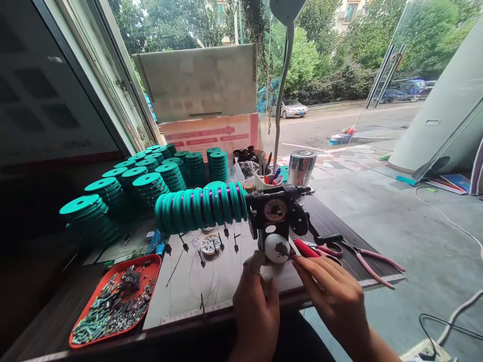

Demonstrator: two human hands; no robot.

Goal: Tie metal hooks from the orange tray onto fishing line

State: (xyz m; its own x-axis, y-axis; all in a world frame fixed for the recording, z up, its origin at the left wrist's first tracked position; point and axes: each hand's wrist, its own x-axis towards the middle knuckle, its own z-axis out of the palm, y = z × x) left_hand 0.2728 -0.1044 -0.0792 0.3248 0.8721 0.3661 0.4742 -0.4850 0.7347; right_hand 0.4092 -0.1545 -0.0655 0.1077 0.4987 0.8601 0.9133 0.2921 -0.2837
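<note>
Far left, on the dark table: stacks of green discs (151, 179), upright and crowded side by side; in front of these, a red tray (156, 274) loaded with small metal pieces and pale green bits; rightward, a white mat (171, 301) bearing thin lines with small black pieces, plus a small bowl (204, 250) of white beads; above the mat, a row of green rings (199, 207), set face to face, ending against a black machine (260, 203) with a round dial.

Below the dial: a white rounded piece (272, 256), dark patch against its face, placed between the two hands; to its lower left, the left hand (256, 306), fingers curled, tips close to the piece — cannot tell whether gripping or only beside it; behind the machine, a cup of pens (264, 182) and, just right of it, a silver can (302, 171).

To the right of the white piece: the right hand (332, 291), thumb and fingers drawn together at a small dark tip by its edge — too small to tell what is pinched; beyond the hand, red-handled scissors (334, 249) and pink-handled pliers (368, 259), lying near the table edge.
</note>
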